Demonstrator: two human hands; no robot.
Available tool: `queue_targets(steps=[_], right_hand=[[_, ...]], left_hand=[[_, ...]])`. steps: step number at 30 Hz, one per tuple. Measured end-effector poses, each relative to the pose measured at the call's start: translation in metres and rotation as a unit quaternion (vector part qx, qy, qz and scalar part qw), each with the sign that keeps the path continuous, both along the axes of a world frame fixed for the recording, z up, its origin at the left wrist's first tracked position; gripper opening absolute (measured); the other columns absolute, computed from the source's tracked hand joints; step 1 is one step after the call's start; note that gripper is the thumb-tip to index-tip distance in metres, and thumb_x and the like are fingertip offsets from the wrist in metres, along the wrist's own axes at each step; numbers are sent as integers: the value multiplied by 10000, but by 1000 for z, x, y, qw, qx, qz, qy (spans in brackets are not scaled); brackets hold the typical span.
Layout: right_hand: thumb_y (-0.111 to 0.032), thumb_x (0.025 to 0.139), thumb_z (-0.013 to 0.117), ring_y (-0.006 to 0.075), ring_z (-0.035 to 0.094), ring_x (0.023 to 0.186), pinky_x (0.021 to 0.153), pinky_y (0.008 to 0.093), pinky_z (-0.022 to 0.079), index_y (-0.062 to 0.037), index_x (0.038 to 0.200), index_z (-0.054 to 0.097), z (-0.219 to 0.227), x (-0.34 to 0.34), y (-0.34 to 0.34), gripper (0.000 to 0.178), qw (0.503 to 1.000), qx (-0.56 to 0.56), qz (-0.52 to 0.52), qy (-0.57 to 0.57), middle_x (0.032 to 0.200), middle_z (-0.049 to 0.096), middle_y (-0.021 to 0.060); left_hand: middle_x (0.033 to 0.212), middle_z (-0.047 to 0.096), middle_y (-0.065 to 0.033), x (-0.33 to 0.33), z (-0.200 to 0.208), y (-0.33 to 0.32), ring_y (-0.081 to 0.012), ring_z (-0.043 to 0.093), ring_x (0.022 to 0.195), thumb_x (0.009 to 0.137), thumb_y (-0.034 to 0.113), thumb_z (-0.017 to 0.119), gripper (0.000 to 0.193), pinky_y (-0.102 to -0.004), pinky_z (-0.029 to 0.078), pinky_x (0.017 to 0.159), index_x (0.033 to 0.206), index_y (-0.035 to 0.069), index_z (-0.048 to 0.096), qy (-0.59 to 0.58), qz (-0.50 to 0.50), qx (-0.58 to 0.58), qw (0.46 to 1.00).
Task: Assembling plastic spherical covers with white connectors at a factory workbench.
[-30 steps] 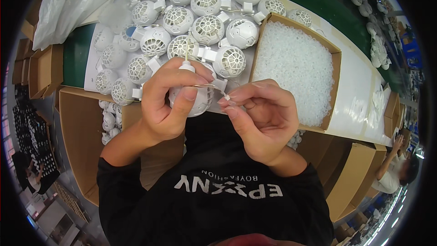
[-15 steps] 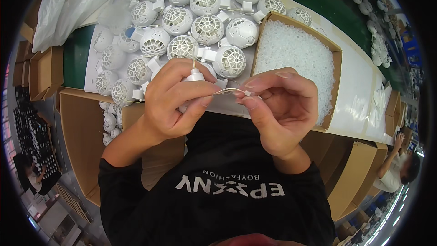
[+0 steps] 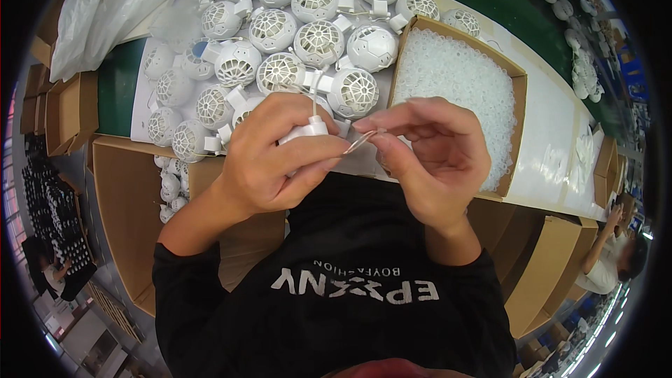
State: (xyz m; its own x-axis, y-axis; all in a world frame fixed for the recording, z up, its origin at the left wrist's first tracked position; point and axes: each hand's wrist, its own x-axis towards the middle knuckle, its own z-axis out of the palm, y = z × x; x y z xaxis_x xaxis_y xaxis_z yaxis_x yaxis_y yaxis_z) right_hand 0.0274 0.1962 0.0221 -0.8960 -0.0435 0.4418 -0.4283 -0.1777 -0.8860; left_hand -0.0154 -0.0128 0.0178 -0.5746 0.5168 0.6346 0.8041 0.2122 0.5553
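Note:
Closed around a small white plastic part (image 3: 313, 127) is my left hand (image 3: 262, 157). A white cable (image 3: 316, 96) rises from that part's collar. Thin pale wires (image 3: 361, 141) come out past my left thumb and forefinger and cross to my right hand (image 3: 441, 161), whose thumb and forefinger pinch them. Its other fingers curl loosely. The wire ends are hidden by the right fingertips. Just beyond my hands stand many round white housings (image 3: 354, 92) with web-like openings and white blocks on cables.
On the right is a cardboard box (image 3: 519, 91) full of small clear pieces (image 3: 455, 70). Open cartons (image 3: 119, 210) flank me below the table edge. Clear plastic bags (image 3: 105, 14) lie far left. A person (image 3: 605, 259) works at far right, another (image 3: 52, 269) at far left.
The right fingertips have moved slightly up and left, and the wires now slant upward between the hands. A small white connector seen at the right fingertips is now hidden. The left-hand part has tilted.

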Motion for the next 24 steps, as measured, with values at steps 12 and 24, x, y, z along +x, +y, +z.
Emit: queue_targets(steps=[12,24], right_hand=[[192,791,681,278,647,858,762,352,548,20,1183,561,11,16,-4,445,975,184,-8,125,948,671,211],[188,803,684,249,704,923,841,335,564,76,1157,535,10,11,-19,400,991,125,-54,-3,976,698,217]], left_hand=[[1017,634,-150,27,7,1,-325,628,958,796,139,771,482,-387,501,848,1231,33,592,-180,-10,7,984],[1146,653,-171,28,29,-6,-311,655,1023,732,228,871,1031,-390,521,884,1538,-2,271,-239,-21,-83,967]])
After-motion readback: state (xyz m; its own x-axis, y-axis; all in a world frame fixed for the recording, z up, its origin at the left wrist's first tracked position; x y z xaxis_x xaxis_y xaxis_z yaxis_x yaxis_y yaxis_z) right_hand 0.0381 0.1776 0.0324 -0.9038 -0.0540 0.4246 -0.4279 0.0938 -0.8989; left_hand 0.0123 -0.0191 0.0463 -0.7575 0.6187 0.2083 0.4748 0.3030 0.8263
